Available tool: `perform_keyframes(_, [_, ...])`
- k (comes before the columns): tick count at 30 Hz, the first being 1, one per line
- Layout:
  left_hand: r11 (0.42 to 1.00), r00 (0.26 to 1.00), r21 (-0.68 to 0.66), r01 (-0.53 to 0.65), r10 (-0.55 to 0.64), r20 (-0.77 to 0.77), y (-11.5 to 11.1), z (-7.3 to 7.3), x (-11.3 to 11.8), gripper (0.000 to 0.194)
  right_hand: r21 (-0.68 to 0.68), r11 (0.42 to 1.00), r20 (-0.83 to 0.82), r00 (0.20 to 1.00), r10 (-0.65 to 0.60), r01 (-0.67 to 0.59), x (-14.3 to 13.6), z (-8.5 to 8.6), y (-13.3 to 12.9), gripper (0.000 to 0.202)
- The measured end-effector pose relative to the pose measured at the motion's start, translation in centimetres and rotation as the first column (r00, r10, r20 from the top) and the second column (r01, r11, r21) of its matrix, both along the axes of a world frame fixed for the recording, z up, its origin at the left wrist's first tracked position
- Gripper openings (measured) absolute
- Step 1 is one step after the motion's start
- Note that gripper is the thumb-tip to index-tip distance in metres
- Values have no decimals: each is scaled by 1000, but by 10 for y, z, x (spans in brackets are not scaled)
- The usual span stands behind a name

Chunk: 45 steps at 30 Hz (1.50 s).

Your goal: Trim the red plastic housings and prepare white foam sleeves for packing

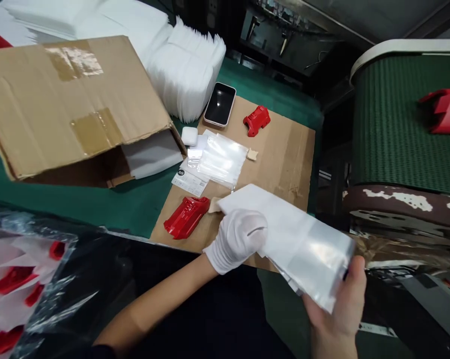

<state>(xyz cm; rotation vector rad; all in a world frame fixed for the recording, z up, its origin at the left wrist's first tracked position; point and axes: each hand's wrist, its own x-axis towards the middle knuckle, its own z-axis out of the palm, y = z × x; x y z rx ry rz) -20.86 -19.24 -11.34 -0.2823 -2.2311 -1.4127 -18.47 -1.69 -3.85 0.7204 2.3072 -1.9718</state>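
Observation:
A white, flat bundle of what look like packing bags (285,224) slants across my front, matte like foam at its upper left and shiny like clear plastic at its lower right. My left hand (240,237), in a white glove, is closed on the bundle's near left edge. My bare right hand (340,304) grips its lower right end, thumb on top. Left of the gloved hand, a glossy red plastic shell (186,217) lies on the cardboard sheet (292,154). Past the bundle are several clear plastic bags (223,158) and a smaller red plastic part (257,120).
A taped cardboard box (71,99) lies open at left, white sheets inside. Behind it stand stacks of white foam sheets (187,70). A phone (220,104) rests near the sheet's far edge. At right, a green conveyor belt (397,124) carries a red part (447,110).

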Motion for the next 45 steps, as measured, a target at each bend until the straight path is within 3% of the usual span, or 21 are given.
perform_keyframes(3, [999, 991, -43, -26, 31, 133, 23, -31, 15, 27, -219, 968, 234, 970, -69, 122, 10, -24, 12, 79])
perform_keyframes(7, [992, 954, -101, 75, -42, 295, 42, -55, 42, 27, -207, 938, 508, 850, -140, 278, 22, -58, 34, 71])
perform_keyframes(11, [941, 892, -178, 289, -198, 406, 36, -43, 51, 14, -258, 945, 563, 826, -22, 201, 33, -82, 49, 67])
perform_keyframes(14, [837, 781, -191, 513, -363, 507, 29, -24, 48, 43, -273, 951, 509, 861, 18, 142, 41, -96, 49, 67])
perform_keyframes(15, [829, 769, -204, 520, -351, 534, 29, -19, 46, 46, -270, 954, 490, 871, 21, 129, 43, -100, 48, 67])
perform_keyframes(18, [824, 794, -362, 436, -162, 586, 39, -13, 38, 27, -241, 967, 457, 889, 37, 83, 49, -113, 43, 65])
perform_keyframes(22, [676, 793, -578, 457, -16, 609, 59, -16, 25, 22, -190, 979, 444, 896, 20, 72, 54, -126, 41, 64])
perform_keyframes(26, [536, 728, -617, 576, 6, 685, 69, -12, 10, 14, -147, 986, 422, 907, -5, 74, 55, -128, 40, 60])
perform_keyframes(29, [478, 694, -614, 628, 14, 720, 70, -8, 0, 25, -112, 990, 408, 913, -29, 81, 55, -128, 37, 56])
perform_keyframes(35, [498, 678, -564, 659, -69, 732, 62, 5, -3, 13, -90, 991, 394, 918, -52, 95, 52, -122, 35, 53])
perform_keyframes(37, [538, 702, -567, 624, -67, 709, 59, 11, 2, 14, -36, 997, 361, 931, -46, 63, 48, -112, 34, 51])
perform_keyframes(40, [632, 797, -602, 489, -42, 603, 56, 18, 11, 16, 170, 985, 286, 958, -13, -37, 41, -85, 32, 45])
perform_keyframes(42, [704, 863, -605, 371, -21, 505, 56, 22, 17, 16, 342, 932, 217, 975, 44, -118, 37, -63, 29, 38])
perform_keyframes(45, [825, 911, -507, 249, -23, 411, 56, 27, 24, 15, 574, 789, 71, 973, 218, -218, 32, -34, 25, 26])
